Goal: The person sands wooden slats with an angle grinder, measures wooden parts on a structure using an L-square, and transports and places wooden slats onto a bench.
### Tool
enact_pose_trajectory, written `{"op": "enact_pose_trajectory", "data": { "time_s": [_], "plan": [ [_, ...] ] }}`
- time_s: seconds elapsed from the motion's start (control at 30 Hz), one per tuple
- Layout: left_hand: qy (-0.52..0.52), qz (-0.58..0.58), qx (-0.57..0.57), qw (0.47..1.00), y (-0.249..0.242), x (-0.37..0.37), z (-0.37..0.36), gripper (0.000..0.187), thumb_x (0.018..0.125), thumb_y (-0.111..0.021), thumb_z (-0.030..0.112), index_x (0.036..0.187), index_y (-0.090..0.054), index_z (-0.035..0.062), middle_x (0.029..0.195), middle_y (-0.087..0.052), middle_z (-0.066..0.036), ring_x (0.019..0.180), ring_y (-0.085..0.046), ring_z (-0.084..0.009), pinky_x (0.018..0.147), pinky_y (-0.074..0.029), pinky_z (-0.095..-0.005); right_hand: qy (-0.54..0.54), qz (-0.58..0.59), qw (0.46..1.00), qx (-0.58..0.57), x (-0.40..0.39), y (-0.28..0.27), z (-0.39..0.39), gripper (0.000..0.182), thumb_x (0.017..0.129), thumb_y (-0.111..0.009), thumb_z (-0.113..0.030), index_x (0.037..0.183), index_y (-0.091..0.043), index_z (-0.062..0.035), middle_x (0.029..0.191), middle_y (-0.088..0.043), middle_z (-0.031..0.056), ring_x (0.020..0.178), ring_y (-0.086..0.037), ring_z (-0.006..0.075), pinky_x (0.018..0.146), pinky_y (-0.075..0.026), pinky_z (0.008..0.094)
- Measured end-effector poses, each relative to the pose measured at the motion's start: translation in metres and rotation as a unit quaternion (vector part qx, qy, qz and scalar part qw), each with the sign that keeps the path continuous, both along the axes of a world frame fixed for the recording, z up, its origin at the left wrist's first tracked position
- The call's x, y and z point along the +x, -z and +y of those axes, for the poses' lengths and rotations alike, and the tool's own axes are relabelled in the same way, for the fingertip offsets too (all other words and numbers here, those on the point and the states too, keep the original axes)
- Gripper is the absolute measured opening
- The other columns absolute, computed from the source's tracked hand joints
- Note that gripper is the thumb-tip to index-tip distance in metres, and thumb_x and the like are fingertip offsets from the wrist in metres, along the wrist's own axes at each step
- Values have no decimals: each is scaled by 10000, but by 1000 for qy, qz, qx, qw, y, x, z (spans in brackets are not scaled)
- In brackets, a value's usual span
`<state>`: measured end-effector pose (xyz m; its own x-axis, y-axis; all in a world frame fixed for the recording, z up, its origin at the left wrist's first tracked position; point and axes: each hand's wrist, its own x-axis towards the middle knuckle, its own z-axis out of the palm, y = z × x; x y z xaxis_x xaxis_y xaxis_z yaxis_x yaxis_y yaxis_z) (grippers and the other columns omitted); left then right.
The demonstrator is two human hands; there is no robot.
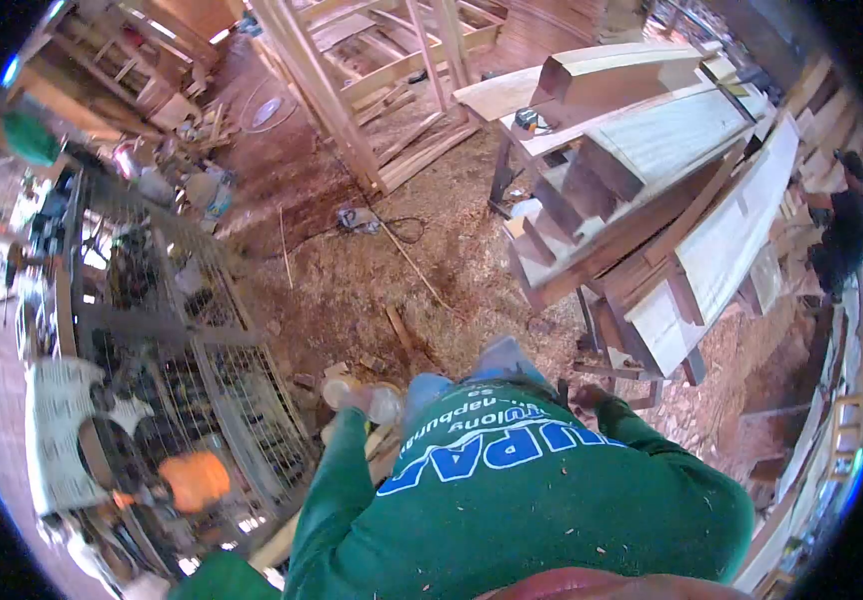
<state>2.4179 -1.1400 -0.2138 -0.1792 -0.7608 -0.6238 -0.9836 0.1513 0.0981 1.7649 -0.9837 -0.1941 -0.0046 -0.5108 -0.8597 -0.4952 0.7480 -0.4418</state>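
Note:
My left hand (pixel 359 397) hangs low at the end of a green sleeve, beside two pale round containers (pixel 384 406). They look like jars or cups, and it touches or nearly touches them; its fingers are too small and blurred to read. On the other side, my right hand (pixel 588 398) is beside my hip, dark and partly covered by the sleeve. Whether it holds anything does not show. The green shirt (pixel 512 490) with printed lettering fills the lower middle of the view.
Long planed boards (pixel 672 130) lie stacked on supports at the right, with a tape measure (pixel 529 121) on them. A corded power tool (pixel 357 219) sits on the sawdust-covered floor (pixel 352 290). A wooden frame (pixel 352 110) stands ahead; a metal mesh rack (pixel 207 345) is at left.

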Motion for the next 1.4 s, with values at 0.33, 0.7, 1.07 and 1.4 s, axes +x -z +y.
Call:
{"op": "enact_pose_trajectory", "data": {
  "time_s": [0.33, 0.7, 1.07, 1.4],
  "plan": [
    [-209, 215, -112, 947, -77, 31, -363, 368, 874, -615, 451, 1013, -778, 153, 996, -752, -148, 953, -711, -324, 896, -554, -437, -67, 118, 989, -63, 146, 84, -142, 238, 859, -671, -374, 905, -774, -164, 897, -731, 109, 820, -685, 319, 768, -529, 468],
    [18, 136, 113, 984, 9, 55, -541, 339, 879, -608, 452, 1019, -765, 187, 1018, -757, -78, 999, -710, -279, 898, -551, -453, 180, 71, 978, 84, 249, 5, -293, 494, 832, -664, -529, 1067, -766, -106, 1079, -732, 189, 1023, -689, 294, 943, -497, 493],
    [65, 170, 75, 980, -69, -21, -822, 383, 814, -686, 465, 998, -790, 146, 1027, -760, -104, 996, -717, -292, 912, -555, -398, 339, 133, 931, 1, 304, -34, -515, 382, 835, -716, -387, 1023, -765, -58, 943, -756, 186, 857, -721, 286, 794, -546, 443],
    [225, 208, 116, 945, -35, -202, -1003, 392, 861, -679, 444, 1074, -750, 122, 1076, -748, -124, 1041, -705, -281, 950, -537, -393, 174, 209, 962, -33, 293, 14, -629, 339, 901, -586, -345, 1061, -739, -89, 946, -728, 231, 886, -717, 361, 792, -550, 486]
  ]
}}
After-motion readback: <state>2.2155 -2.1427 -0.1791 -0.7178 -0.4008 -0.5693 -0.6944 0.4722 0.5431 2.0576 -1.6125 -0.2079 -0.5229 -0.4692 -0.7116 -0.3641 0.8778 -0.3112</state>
